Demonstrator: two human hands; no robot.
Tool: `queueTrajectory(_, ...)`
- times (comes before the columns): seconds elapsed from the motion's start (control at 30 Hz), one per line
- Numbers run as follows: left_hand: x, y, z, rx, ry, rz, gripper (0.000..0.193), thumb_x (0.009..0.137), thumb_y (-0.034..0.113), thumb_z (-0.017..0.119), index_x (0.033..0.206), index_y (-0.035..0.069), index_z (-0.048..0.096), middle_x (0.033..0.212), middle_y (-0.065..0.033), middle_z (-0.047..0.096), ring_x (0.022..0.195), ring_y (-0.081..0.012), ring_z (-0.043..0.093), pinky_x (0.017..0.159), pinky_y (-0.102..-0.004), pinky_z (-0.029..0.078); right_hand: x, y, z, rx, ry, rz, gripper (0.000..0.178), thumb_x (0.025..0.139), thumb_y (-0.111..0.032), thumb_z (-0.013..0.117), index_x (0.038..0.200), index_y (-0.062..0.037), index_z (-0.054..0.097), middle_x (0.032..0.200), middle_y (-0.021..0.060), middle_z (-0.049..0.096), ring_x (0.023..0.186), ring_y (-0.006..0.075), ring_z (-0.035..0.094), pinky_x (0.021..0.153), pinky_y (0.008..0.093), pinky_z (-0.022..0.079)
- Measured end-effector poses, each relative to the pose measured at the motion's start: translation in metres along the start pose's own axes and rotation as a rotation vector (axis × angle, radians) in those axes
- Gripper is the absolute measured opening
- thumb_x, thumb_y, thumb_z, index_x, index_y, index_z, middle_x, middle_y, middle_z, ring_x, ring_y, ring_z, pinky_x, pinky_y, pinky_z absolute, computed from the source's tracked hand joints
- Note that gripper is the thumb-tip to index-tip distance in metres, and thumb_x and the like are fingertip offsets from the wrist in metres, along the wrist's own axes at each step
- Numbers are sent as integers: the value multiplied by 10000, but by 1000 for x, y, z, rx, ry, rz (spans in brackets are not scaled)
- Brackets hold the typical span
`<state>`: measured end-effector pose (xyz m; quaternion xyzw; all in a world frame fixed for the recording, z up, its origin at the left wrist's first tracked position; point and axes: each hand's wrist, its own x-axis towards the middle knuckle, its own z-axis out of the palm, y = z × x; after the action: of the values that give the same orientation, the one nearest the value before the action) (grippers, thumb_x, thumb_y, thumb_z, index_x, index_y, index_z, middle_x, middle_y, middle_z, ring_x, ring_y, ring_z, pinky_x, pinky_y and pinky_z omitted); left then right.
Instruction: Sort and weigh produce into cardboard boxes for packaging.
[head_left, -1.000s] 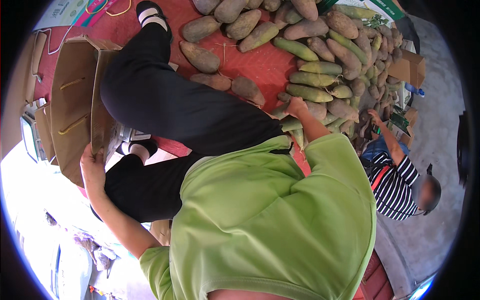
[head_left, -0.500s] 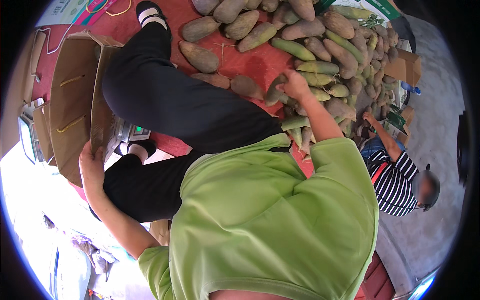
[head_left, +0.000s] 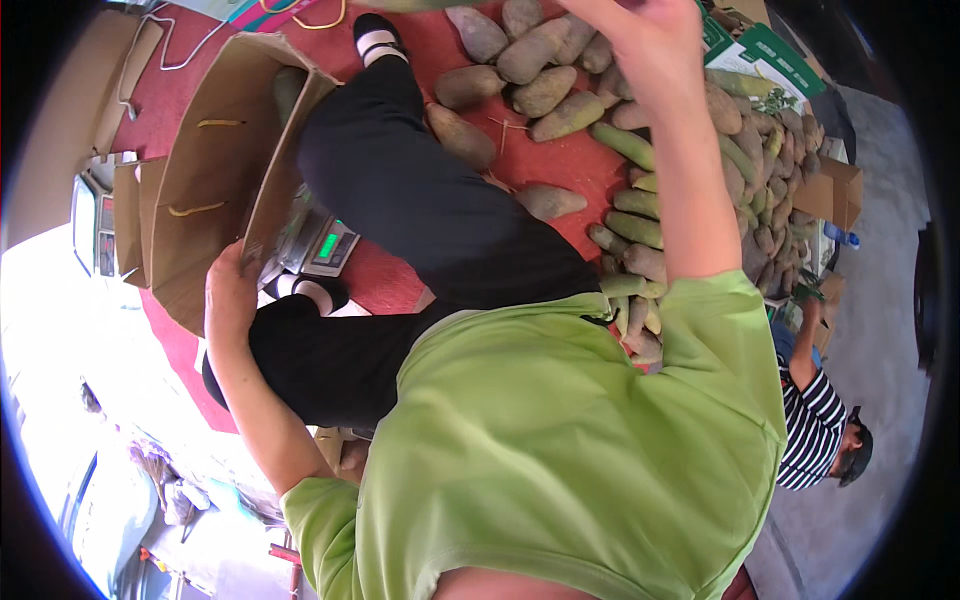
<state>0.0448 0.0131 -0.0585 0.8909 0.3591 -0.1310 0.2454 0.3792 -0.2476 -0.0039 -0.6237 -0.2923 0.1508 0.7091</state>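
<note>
My left hand [head_left: 230,285] grips the near edge of a tall open cardboard box [head_left: 215,150] with yellow cord handles. Inside the box a dark green radish [head_left: 288,92] partly shows. My right hand [head_left: 655,30] is raised at the upper edge, where its fingertips are cut off. Left of those fingers a strip of a green radish [head_left: 395,4] shows along the edge; it looks held by that hand, though the contact is out of view. Soil-coated radishes [head_left: 545,90] lie heaped beyond and beside my right forearm.
A scale [head_left: 325,245] with a lit green display sits beside the box, near my foot. Another scale [head_left: 95,225] stands at the far left. A person in a striped shirt [head_left: 805,425] works at the right, near an open carton [head_left: 830,190]. A green-and-white box [head_left: 765,60] lies behind the pile.
My right hand has lifted a radish off the pile and swung up to the upper edge. My left hand keeps its hold on the box. The whole view has shifted.
</note>
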Motion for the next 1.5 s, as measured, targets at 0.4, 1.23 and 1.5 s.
queueTrajectory(0.4,5,-9,5,-9,-7,25,289,804,38,575,1088,-9,596,997,-224,628,978,-399,570,838,-428,447,17,76,179,-289,-489,-158,280,762,-221,691,1012,-102,657,938,96,668,805,217,670,722,310,512)
queueTrajectory(1.23,5,-14,8,-92,-75,-181,218,832,-10,530,1040,-4,596,849,-191,633,804,-297,600,770,-361,451,-267,246,-108,-1442,-680,799,549,796,-142,590,1321,-189,435,1261,71,483,1178,269,469,896,439,445)
queueTrajectory(1.5,4,2,5,-20,-2,-55,259,792,-26,553,1043,11,605,906,-195,626,860,-348,600,781,-372,457,-255,276,-63,-1369,-1060,497,441,842,-179,547,1280,-200,493,1233,40,508,1163,247,474,941,507,384)
